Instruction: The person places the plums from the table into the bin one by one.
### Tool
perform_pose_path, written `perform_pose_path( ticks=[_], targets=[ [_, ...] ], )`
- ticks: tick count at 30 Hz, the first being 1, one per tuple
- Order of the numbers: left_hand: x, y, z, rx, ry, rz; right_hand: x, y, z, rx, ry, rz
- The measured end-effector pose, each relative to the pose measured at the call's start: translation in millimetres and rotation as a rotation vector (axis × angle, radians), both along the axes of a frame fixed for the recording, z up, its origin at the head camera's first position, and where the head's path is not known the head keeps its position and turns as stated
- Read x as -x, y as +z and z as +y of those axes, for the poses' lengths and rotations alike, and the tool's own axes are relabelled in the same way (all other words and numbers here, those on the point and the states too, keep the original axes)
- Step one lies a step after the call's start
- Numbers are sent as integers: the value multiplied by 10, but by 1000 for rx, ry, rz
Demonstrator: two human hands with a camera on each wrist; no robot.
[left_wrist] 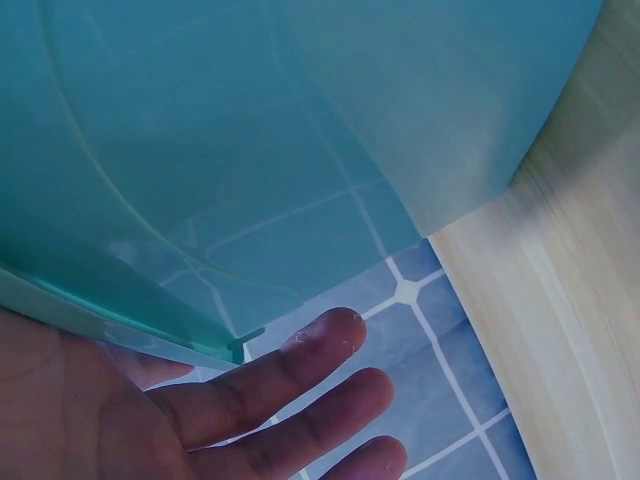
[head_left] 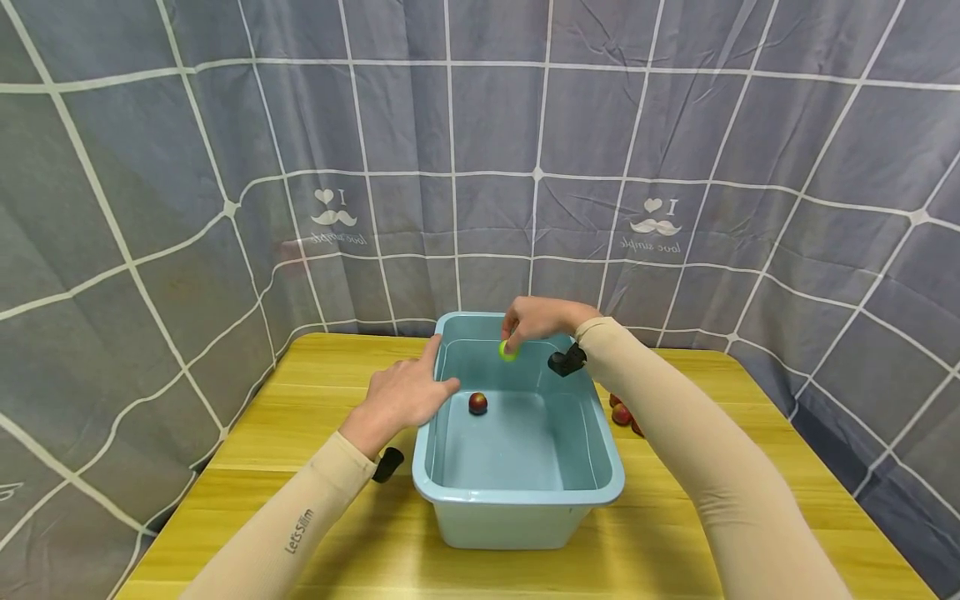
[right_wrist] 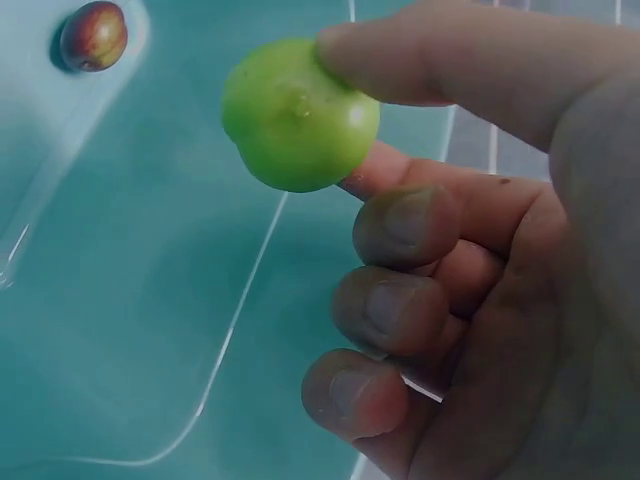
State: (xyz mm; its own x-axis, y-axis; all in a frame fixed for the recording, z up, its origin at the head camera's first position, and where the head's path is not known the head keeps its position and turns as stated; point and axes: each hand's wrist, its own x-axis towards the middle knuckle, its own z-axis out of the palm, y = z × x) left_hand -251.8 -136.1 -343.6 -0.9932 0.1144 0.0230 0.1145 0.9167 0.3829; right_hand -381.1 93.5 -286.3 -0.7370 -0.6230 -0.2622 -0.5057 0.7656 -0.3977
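Observation:
My right hand [head_left: 542,318] pinches a small round green fruit [right_wrist: 300,115] between thumb and fingertips, its other fingers curled without touching the fruit. It holds the fruit over the far end of a light blue plastic tub [head_left: 517,497]. One dark red, plum-like fruit [head_left: 477,403] lies on the tub floor near the left wall. My left hand [head_left: 405,392] rests at the tub's left rim with fingers extended. In the left wrist view its fingers [left_wrist: 320,410] lie outside the tub wall.
The tub stands on a yellow wood-grain table [head_left: 322,392]. Several red fruits [head_left: 621,414] lie right of the tub, partly hidden by my right forearm. A grey curtain [head_left: 495,217] with white grid lines hangs behind and around the table.

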Motion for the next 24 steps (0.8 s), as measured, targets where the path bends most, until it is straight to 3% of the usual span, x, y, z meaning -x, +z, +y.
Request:
perform_pose_path(
  ticks=[11, 24],
  targets=[
    [21, -1, -1, 29, 0, 10, -8, -15, 32, -23, -4, -4],
    [0, 2, 13, 24, 0, 16, -209, 59, 392, 120, 22, 63]
  ],
)
